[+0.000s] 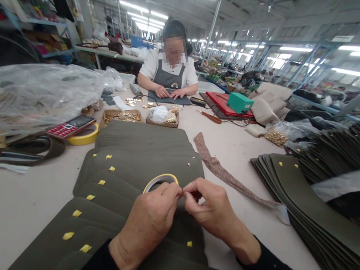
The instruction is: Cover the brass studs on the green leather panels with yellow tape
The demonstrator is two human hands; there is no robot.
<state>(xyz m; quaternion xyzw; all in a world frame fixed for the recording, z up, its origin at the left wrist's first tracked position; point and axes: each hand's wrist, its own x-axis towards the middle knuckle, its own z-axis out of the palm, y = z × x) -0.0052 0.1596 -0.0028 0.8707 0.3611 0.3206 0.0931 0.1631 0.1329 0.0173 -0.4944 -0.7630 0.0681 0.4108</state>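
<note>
Over the dark olive panels (140, 146), my left hand (149, 223) is closed on a roll of yellow tape (159, 178), whose ring rises behind the fingers. My right hand (213, 208) pinches with thumb and forefinger right beside the left fingertips; what lies in the pinch is too small to make out. The panels overlap in a fanned row, and several bear small yellow tape pieces (68, 235). A tiny metal piece (188, 164) shows on the panel at the back.
Stacked olive panels (278, 183) stand at the right, beside a brown fabric strip (223, 174). Boxes of gold-coloured hardware (121, 116), another yellow tape roll (84, 135) and plastic bags (31, 95) lie farther back. A person (169, 72) works across the table.
</note>
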